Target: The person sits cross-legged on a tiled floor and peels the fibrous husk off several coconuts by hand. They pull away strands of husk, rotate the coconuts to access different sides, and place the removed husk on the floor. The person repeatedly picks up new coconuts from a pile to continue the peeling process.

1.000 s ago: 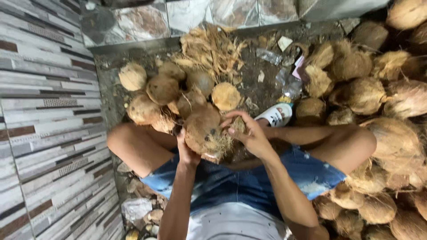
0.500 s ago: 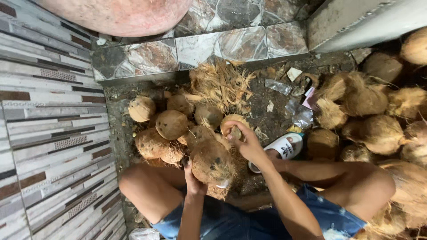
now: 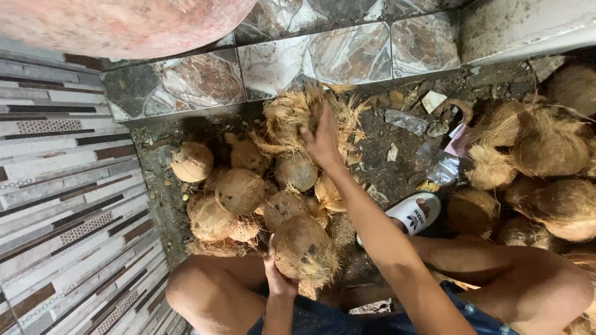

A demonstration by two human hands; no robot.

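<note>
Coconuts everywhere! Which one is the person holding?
The husked coconut nearest the knees, gripped by the left hand; the other coconuts lie loose on the ground.

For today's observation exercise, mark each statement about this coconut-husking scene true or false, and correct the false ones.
1. The left hand steadies a husked coconut near the lap. True.
2. The right hand rests on the white sandal. False: it reaches out over the pile of husk fibre.
3. Unhusked coconuts lie heaped at the right. True.
4. The wall behind the pile is bare brick. False: marbled tiles line it.
5. Both hands share one grip on the coconut. False: only the left touches it.
</note>
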